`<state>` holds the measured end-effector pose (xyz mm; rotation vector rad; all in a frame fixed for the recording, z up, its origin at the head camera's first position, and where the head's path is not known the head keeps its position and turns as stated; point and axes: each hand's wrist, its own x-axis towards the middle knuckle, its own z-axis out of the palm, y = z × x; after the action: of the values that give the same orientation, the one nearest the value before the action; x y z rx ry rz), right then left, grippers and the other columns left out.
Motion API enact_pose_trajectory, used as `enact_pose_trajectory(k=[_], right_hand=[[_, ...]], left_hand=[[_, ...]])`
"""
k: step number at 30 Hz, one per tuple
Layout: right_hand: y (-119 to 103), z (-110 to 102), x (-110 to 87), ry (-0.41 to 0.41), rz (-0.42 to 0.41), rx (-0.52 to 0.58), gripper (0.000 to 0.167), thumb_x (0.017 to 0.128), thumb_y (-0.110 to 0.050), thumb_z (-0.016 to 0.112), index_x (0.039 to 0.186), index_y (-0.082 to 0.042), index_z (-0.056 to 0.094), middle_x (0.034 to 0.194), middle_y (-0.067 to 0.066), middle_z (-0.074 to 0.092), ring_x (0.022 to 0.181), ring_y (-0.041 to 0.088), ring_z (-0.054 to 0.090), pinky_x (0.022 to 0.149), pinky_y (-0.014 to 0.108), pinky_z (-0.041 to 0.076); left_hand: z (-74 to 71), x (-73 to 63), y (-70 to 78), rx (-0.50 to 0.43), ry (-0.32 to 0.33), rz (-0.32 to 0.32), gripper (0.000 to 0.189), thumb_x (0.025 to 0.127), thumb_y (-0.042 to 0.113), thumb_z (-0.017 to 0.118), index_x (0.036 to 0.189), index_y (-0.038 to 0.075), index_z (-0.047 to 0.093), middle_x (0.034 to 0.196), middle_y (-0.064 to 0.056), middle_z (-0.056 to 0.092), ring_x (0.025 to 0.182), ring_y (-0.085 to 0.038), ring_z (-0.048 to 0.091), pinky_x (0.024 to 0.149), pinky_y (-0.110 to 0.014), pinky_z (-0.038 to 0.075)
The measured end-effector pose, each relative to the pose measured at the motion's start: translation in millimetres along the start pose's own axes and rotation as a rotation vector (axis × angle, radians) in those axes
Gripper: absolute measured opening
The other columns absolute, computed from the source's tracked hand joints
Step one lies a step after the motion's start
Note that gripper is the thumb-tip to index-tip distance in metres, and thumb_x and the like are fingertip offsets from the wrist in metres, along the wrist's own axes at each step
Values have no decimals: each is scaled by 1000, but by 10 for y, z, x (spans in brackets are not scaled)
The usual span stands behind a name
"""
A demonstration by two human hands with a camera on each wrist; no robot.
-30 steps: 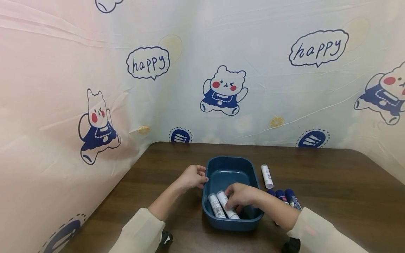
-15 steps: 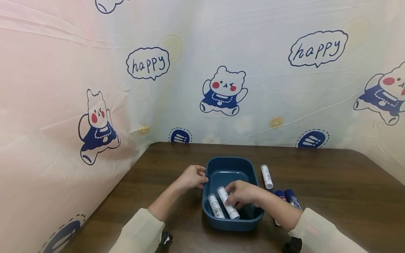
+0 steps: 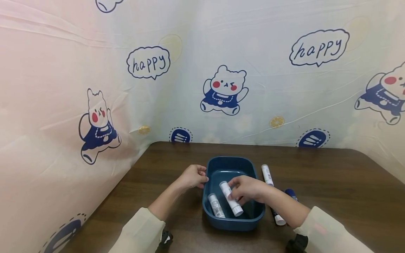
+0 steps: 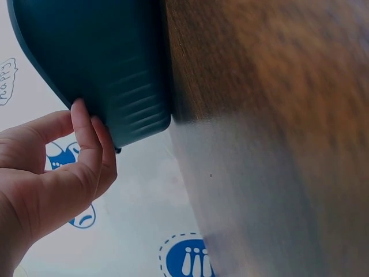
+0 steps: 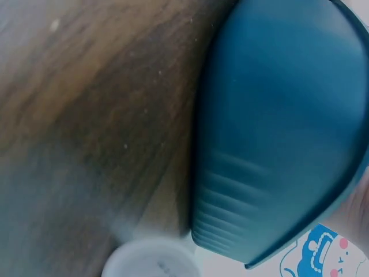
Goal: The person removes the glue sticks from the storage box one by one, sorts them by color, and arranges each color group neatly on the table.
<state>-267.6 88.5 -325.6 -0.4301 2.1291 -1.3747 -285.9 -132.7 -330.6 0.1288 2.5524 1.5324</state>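
Observation:
A dark blue plastic bin [image 3: 232, 225] stands on the table, its ribbed side showing in both wrist views. At its left rim my left hand [image 3: 191, 176] pinches the edge; the left wrist view shows the fingertips on that rim. My right hand [image 3: 248, 188] reaches into the bin and holds a white glue stick [image 3: 230, 197] between thumb and fingers, tilted with its upper end to the left. Beneath it, to the left, another white glue stick [image 3: 216, 206] lies in the bin. In the right wrist view the hand is mostly hidden behind the bin wall.
Right of the bin lie a white glue stick [image 3: 267, 174], a blue-capped tube [image 3: 291, 194] and a white tube end [image 3: 280, 220], partly covered by my right forearm. The brown wooden table [image 3: 335, 196] meets a printed curtain [image 3: 265, 77] behind.
My right hand has lifted the glue stick away from the one beside it and moved it slightly right and away from me. The left hand has stayed at the rim.

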Motion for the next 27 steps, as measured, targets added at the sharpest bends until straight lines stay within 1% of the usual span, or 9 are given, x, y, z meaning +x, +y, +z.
enact_pose_trajectory(k=[4,8,13,18,21,27], right_hand=[[-1,-47,-53,-31,-41,4,47,79,-2,62,122,7,45,94,14,56,77,22,56,70,36,54],[7,-93,-70,-28,-63,8,48,79,-3,63,123,7,44,95,15,56,77,23,57,70,37,54],[1,-176,-85,-15,-79,43,55,79,-4,63,126,9,40,98,17,55,79,24,57,72,38,54],[-22,-268,-118,-5,-96,77,57,80,-5,63,128,11,36,100,18,54,80,24,57,72,37,54],[-27,-309,-131,14,-96,78,59,81,-6,64,129,11,35,102,18,53,82,25,56,73,37,54],[-37,-369,-158,46,-94,75,61,81,-7,66,131,10,34,105,19,52,85,27,56,75,40,53]], left_hand=[[3,1,-7,-1,0,3,43,86,-2,60,126,-10,46,89,-13,53,74,-21,59,67,-34,55],[8,-4,-6,-1,5,-3,43,86,-2,60,126,-10,46,90,-13,53,74,-21,59,67,-34,55],[10,-1,-11,-4,2,3,43,86,-2,60,126,-10,46,90,-13,53,75,-21,59,67,-35,55],[8,4,-2,-6,-7,10,44,86,-2,60,127,-11,45,89,-13,52,76,-21,58,68,-35,55],[6,0,8,-2,-5,10,44,86,-2,60,126,-10,45,89,-13,52,75,-21,58,68,-35,55],[3,-8,9,-1,-2,-2,44,86,-2,60,127,-10,45,89,-13,52,76,-21,58,69,-35,55]])
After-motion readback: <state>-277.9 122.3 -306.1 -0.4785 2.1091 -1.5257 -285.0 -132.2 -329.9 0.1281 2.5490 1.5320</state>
